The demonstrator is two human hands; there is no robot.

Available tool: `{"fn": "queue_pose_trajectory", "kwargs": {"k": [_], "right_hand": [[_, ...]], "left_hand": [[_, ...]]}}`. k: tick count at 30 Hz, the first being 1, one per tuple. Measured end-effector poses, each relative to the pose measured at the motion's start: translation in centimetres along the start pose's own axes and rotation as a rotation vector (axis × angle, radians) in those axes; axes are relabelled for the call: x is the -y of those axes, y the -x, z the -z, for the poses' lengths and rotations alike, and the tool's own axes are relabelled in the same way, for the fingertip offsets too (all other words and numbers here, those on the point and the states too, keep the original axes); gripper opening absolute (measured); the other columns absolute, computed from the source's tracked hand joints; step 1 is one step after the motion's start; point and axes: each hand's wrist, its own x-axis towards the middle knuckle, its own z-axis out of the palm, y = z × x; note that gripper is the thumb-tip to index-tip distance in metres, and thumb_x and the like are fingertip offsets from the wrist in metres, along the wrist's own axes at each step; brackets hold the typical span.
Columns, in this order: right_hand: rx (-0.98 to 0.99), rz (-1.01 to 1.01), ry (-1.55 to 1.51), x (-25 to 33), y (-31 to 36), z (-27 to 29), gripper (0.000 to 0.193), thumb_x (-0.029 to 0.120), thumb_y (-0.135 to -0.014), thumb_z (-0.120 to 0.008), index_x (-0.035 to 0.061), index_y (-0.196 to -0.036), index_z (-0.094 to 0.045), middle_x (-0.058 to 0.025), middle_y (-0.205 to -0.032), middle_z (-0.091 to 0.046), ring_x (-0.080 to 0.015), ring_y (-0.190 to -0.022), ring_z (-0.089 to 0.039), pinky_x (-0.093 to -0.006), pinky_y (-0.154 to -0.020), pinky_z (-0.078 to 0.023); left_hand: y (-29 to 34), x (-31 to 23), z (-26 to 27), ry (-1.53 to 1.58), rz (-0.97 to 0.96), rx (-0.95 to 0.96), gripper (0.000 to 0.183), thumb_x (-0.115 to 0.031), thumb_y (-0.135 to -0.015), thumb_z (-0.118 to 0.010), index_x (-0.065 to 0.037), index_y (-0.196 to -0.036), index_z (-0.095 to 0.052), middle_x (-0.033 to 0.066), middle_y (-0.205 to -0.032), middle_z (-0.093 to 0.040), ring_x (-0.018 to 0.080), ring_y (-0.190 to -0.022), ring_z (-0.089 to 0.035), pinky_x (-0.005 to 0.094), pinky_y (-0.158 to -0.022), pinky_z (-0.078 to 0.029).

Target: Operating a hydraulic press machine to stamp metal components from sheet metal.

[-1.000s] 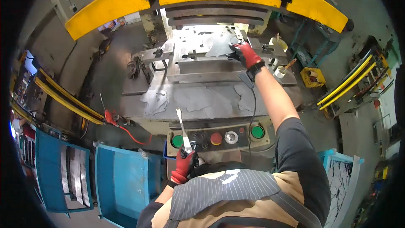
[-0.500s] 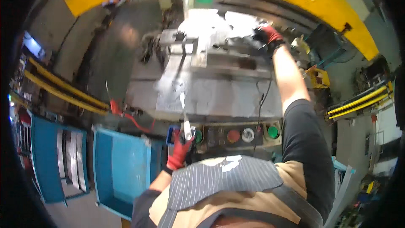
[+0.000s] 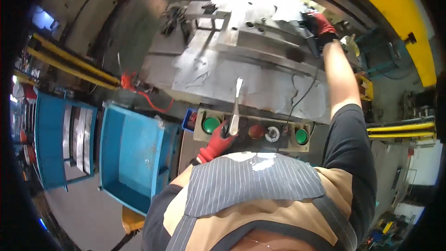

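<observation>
My left hand (image 3: 219, 142), in a red glove, is closed round the lower end of a long slim metal tool (image 3: 236, 107) with a flat pale tip. The tool points away from me over the control panel (image 3: 200, 132), between its left green button (image 3: 211, 125) and the red button (image 3: 256, 131). My right arm stretches far forward. My right hand (image 3: 324, 24), in a red and black glove, is closed at the right end of a brightly lit metal die block (image 3: 260, 25). A dark elongated thing (image 3: 310, 35) shows at its fingers; its kind is unclear.
A grey metal machine bed (image 3: 265, 81) lies beyond the panel, with a black cable (image 3: 304, 95) across it. Blue metal bins (image 3: 134, 153) stand at left. A yellow machine frame (image 3: 399, 14) curves round the far right. A red-handled tool (image 3: 127, 81) lies left of the bed.
My left hand and the metal tool have moved right across the panel, uncovering the left green button. The view has shifted; my right hand stays at the block's right end.
</observation>
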Motion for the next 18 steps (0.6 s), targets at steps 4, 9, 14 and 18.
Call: {"fn": "queue_pose_trajectory", "kwargs": {"k": [4, 9, 14, 18], "right_hand": [[0.211, 0.207, 0.678, 2.6, -0.9, -2.0, 0.022, 0.026, -0.072, -0.053, 0.0058, -0.074, -0.062, -0.0105, -0.073, -0.058, -0.0187, -0.067, -0.055, -0.0326, -0.061, -0.046], [-0.012, 0.025, 1.406, 4.7, -0.2, -4.1, 0.032, 0.031, -0.073, -0.048, 0.0057, -0.084, -0.065, -0.0188, -0.088, -0.061, -0.0301, -0.083, -0.060, -0.0363, -0.074, -0.048], [-0.067, -0.057, 1.438, 6.3, 0.8, -6.1, 0.041, 0.043, -0.072, -0.056, 0.0089, -0.093, -0.064, -0.0158, -0.098, -0.061, -0.0304, -0.091, -0.058, -0.0369, -0.080, -0.046], [-0.269, 0.052, 1.011, 8.1, 2.3, -6.3, 0.050, 0.046, -0.068, -0.064, 0.0046, -0.096, -0.060, -0.0121, -0.079, -0.064, -0.0227, -0.070, -0.061, -0.0331, -0.065, -0.048]], "left_hand": [[0.0, 0.2, -0.7, 0.126, 0.018, -0.006, 0.061, -0.020, -0.069, -0.072, 0.006, -0.116, -0.043, 0.0150, -0.102, -0.058, 0.0204, -0.097, -0.055, 0.0300, -0.083, -0.042], [-0.2, -2.1, -1.4, 0.038, 0.069, -0.013, 0.061, -0.018, -0.069, -0.072, 0.007, -0.115, -0.043, 0.0143, -0.103, -0.057, 0.0186, -0.095, -0.055, 0.0288, -0.083, -0.042], [-0.4, 0.7, -2.1, -0.150, -0.031, -0.063, 0.061, -0.020, -0.067, -0.073, 0.006, -0.115, -0.044, 0.0142, -0.099, -0.059, 0.0194, -0.091, -0.056, 0.0288, -0.081, -0.043], [-0.3, -1.7, -2.4, -0.078, -0.036, -0.082, 0.056, -0.018, -0.067, -0.072, 0.005, -0.112, -0.047, 0.0136, -0.096, -0.060, 0.0178, -0.089, -0.057, 0.0296, -0.078, -0.044]]}}
